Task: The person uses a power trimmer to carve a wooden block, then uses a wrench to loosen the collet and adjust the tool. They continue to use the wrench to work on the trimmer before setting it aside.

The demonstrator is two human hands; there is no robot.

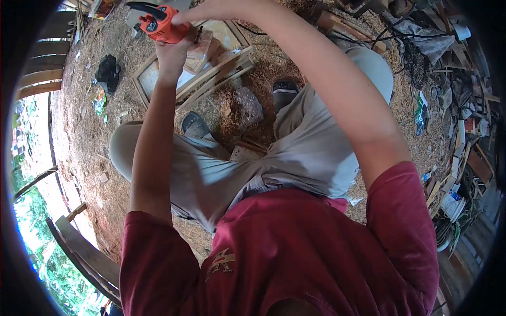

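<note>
My left hand (175,48) is wrapped around the underside of an orange-and-black power tool (161,27), held out at the upper left. From the right, my right hand (205,11) reaches across, its fingertips closed against the tool's side; the top edge of the view cuts off part of this hand. A black curved part (145,9) sticks out from the tool's upper left. Just beyond and below the hands lies a wooden frame (224,71) with a pale panel, and a wooden block (203,45) rests on it.
Wood shavings (87,137) cover the ground. A black bag (107,73) lies to the left. Between my feet is a clear plastic bag (247,105). Wood pieces (345,26) and a dark cable (379,40) lie at the upper right, with piled clutter (458,152) along the right side.
</note>
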